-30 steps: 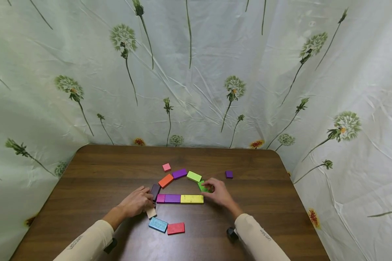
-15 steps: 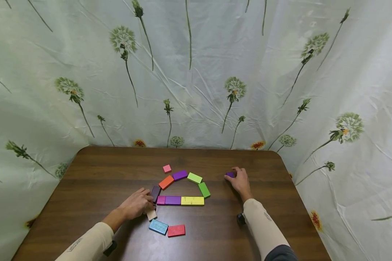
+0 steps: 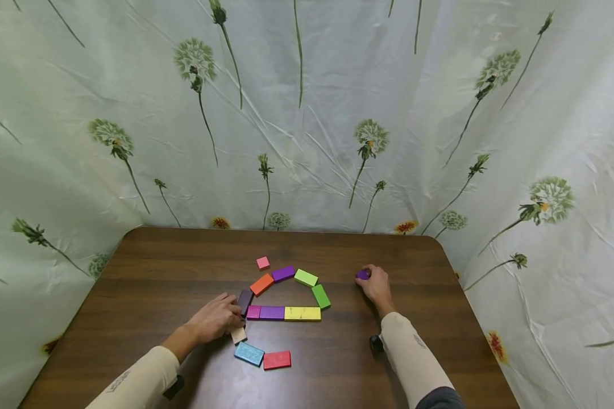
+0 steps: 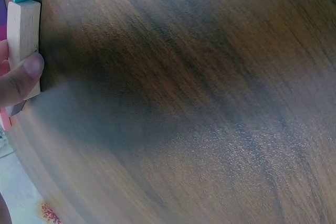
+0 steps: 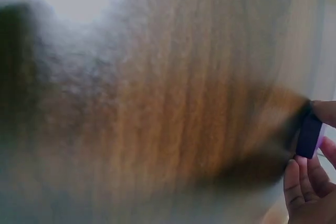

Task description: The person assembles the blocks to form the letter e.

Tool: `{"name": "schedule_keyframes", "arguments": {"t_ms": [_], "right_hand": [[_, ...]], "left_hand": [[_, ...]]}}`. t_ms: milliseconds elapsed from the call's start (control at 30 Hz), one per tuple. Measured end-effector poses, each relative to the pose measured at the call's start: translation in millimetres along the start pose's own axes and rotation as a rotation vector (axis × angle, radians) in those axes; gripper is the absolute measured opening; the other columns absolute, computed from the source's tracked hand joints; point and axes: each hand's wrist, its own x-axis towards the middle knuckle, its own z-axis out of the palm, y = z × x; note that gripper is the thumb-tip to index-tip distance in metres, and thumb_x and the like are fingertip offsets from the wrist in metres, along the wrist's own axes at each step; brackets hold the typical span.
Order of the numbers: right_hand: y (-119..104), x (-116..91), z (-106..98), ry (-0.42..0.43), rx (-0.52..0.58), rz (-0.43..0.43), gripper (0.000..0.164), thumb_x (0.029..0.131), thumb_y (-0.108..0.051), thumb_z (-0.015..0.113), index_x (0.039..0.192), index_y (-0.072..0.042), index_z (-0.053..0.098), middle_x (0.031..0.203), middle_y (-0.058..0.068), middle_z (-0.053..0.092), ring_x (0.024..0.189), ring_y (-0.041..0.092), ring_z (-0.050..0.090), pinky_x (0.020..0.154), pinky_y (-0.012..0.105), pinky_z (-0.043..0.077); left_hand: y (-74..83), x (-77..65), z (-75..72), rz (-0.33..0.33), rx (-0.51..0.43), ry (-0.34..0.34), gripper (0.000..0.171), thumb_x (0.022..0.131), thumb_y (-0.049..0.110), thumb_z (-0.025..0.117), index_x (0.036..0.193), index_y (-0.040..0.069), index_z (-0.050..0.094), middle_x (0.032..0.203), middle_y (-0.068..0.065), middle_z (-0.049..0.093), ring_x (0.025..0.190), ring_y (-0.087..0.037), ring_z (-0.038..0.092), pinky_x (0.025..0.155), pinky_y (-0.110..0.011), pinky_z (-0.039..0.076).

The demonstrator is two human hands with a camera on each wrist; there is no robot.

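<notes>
My left hand (image 3: 216,319) grips a cream wooden block (image 3: 238,335) at the left of the layout; in the left wrist view the thumb (image 4: 32,67) lies along its side. Just beyond these fingers is a dark purple block (image 3: 244,301). A blue block (image 3: 249,353) lies by the cream one's near end, with a red block (image 3: 277,359) to its right. Over on the right, my right hand (image 3: 377,287) pinches a small purple block (image 3: 362,275), whose dark side (image 5: 308,137) shows between thumb and fingers in the right wrist view.
An orange block (image 3: 262,284), a purple one (image 3: 283,274), a lime one (image 3: 306,277) and a green one (image 3: 321,296) form an arc. Below it runs a row of magenta (image 3: 253,312), violet (image 3: 272,313) and yellow blocks (image 3: 302,313). A pink cube (image 3: 263,263) lies behind.
My right hand has left the green block, moved right and away to the small purple block, and taken hold of it; that block has turned slightly. My left hand has stayed in place.
</notes>
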Motion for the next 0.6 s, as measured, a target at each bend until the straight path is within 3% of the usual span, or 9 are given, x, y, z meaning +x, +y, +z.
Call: {"name": "schedule_keyframes", "arguments": {"t_ms": [300, 433, 600], "right_hand": [[-7, -36, -4, -0.086, 0.072, -0.144, 0.031, 0.071, -0.004, 0.081, 0.099, 0.003, 0.07, 0.091, 0.014, 0.068, 0.083, 0.026, 0.063, 0.073, 0.038, 0.052], [-12, -58, -5, -0.174, 0.085, -0.238, 0.029, 0.067, -0.005, 0.084, 0.093, 0.0, 0.071, 0.085, 0.004, 0.065, 0.073, 0.015, 0.057, 0.064, 0.028, 0.048], [-26, -80, -2, -0.325, 0.068, -0.368, 0.028, 0.069, -0.01, 0.085, 0.093, -0.003, 0.072, 0.084, -0.002, 0.061, 0.074, 0.011, 0.053, 0.064, 0.023, 0.045]], "left_hand": [[2.4, 0.3, -4.4, -0.033, -0.012, -0.055, 0.012, 0.072, 0.009, 0.08, 0.077, 0.019, 0.075, 0.073, 0.01, 0.056, 0.075, -0.014, 0.045, 0.064, -0.026, 0.031], [2.4, 1.0, -5.5, -0.036, -0.006, -0.065, 0.013, 0.073, 0.009, 0.08, 0.079, 0.02, 0.076, 0.074, 0.009, 0.058, 0.076, -0.014, 0.046, 0.065, -0.027, 0.033], [2.0, 0.7, -4.0, -0.035, -0.011, -0.055, 0.014, 0.072, 0.008, 0.08, 0.077, 0.019, 0.075, 0.073, 0.009, 0.057, 0.075, -0.015, 0.046, 0.066, -0.028, 0.034]]}}
